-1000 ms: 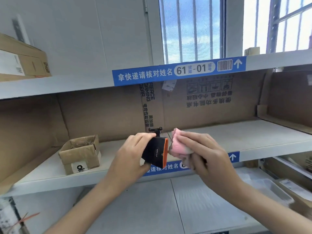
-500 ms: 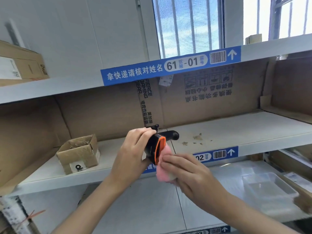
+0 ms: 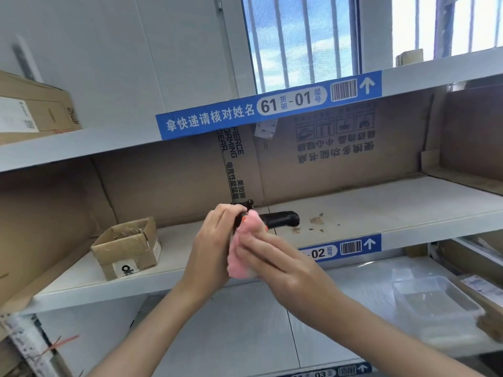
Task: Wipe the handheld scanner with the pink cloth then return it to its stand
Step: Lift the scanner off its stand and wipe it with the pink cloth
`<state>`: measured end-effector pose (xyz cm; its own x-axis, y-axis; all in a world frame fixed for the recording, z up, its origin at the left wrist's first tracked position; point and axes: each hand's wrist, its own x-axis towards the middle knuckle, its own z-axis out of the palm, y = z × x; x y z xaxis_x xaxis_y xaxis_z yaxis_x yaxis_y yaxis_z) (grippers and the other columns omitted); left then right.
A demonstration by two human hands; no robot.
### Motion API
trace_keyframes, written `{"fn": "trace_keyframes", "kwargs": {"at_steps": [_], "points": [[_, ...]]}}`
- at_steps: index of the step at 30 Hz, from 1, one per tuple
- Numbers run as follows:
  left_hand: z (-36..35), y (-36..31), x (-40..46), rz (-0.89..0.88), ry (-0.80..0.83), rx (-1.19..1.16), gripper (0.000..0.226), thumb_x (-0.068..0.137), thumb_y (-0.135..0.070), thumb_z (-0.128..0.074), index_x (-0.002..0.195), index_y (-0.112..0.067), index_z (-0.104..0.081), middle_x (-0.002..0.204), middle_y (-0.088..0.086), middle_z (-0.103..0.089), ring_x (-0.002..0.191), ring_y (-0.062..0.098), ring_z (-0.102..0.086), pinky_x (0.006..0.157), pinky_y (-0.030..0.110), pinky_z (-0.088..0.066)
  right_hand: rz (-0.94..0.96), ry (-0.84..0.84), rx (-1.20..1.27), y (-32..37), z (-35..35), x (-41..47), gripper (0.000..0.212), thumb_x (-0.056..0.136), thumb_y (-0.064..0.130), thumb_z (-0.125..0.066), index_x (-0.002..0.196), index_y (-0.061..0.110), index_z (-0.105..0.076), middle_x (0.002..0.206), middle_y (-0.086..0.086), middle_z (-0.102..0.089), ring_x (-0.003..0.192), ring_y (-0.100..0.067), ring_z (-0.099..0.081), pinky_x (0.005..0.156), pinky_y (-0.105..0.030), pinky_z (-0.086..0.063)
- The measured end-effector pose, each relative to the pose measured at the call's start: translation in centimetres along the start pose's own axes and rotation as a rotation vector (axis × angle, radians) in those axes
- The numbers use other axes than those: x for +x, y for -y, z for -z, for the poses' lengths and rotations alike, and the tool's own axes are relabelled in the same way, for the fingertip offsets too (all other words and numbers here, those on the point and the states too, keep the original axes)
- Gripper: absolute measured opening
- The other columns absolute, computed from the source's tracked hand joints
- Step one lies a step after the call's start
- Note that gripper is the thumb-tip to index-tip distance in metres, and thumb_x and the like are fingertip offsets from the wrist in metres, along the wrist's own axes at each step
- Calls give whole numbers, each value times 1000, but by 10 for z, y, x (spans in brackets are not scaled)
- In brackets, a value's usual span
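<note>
My left hand grips the head of the black and orange handheld scanner, whose black handle sticks out to the right in front of the middle shelf. My right hand presses the pink cloth against the scanner's head, which the cloth and fingers mostly cover. A small black stand part shows just behind my left hand on the shelf; most of it is hidden.
A small open cardboard box sits on the middle shelf at the left. Brown scraps lie on that shelf to the right of the scanner. A clear plastic tray and a brown parcel rest on the lower shelf at right.
The cloth has moved from the scanner's right side down and across its orange-rimmed head, now covering it. The scanner has turned so its handle points right. The view tilted up slightly.
</note>
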<state>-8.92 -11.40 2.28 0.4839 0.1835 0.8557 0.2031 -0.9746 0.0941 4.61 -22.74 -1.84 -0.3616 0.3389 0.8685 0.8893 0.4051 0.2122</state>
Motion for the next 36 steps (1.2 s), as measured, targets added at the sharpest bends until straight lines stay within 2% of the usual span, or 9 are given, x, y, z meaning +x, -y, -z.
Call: {"fn": "trace_keyframes", "kwargs": {"at_steps": [4,9,12,19,23,26,29,33,36], "points": [[-2,0,5,-2,-12,88,41,87,-42,-65,118,-19,-52,110,-9,-55,96,12,-56,78,22,-47,93,112,11,-8,10,-18,30,95,-4,-52,124,0,-61,130,-13,-60,128,-25,-48,109,-35,-40],[-8,2,0,-35,47,117,61,67,-12,-82,120,-17,-52,113,-4,-56,97,19,-58,75,33,-52,-80,-32,109,-14,34,-14,28,94,1,-55,121,-4,-63,127,-16,-61,119,-29,-55,101,-39,-47],[-13,-5,2,-42,69,70,71,61,-14,-91,119,-18,-51,111,-4,-57,93,16,-57,75,21,-48,-126,-88,79,-16,40,-2,33,92,-2,-60,125,-5,-59,131,-18,-58,124,-29,-51,104,-39,-45],[-11,-18,8,-53,17,17,51,72,-21,-72,119,-20,-52,112,-7,-56,97,14,-58,78,17,-47,43,44,-61,-20,33,-18,33,100,-6,-41,128,-3,-57,137,-17,-55,136,-28,-41,108,-38,-41],[-13,-18,4,-64,45,55,59,69,-10,-86,117,-20,-52,111,-7,-57,97,12,-58,78,13,-45,104,122,-20,-17,39,-31,29,101,-1,-41,120,-4,-62,128,-16,-61,127,-29,-50,103,-37,-45],[-12,-17,0,-56,97,51,70,60,-10,-89,119,-19,-52,114,-5,-56,100,13,-58,79,14,-46,-27,30,95,-16,50,-27,24,98,6,-52,115,-3,-66,122,-15,-64,116,-28,-57,101,-36,-47],[-11,-19,-1,-64,114,50,70,58,-14,-93,119,-11,-57,113,-1,-59,99,16,-60,79,23,-49,-157,-111,147,-18,57,-16,33,104,16,-42,121,-4,-62,126,-16,-61,117,-29,-56,103,-35,-45],[-12,-30,-2,-59,82,2,66,62,-8,-89,117,-18,-54,109,-8,-56,94,8,-57,77,13,-45,-76,-55,25,-15,45,-18,35,92,-11,-53,126,-5,-58,134,-17,-56,131,-29,-47,105,-39,-44],[-8,-34,-2,-68,43,15,63,68,-8,-84,120,-23,-52,112,-13,-54,98,7,-58,79,15,-47,77,8,-47,-7,37,-33,26,97,-7,-50,121,-5,-61,129,-18,-60,130,-31,-47,108,-37,-40]]}}
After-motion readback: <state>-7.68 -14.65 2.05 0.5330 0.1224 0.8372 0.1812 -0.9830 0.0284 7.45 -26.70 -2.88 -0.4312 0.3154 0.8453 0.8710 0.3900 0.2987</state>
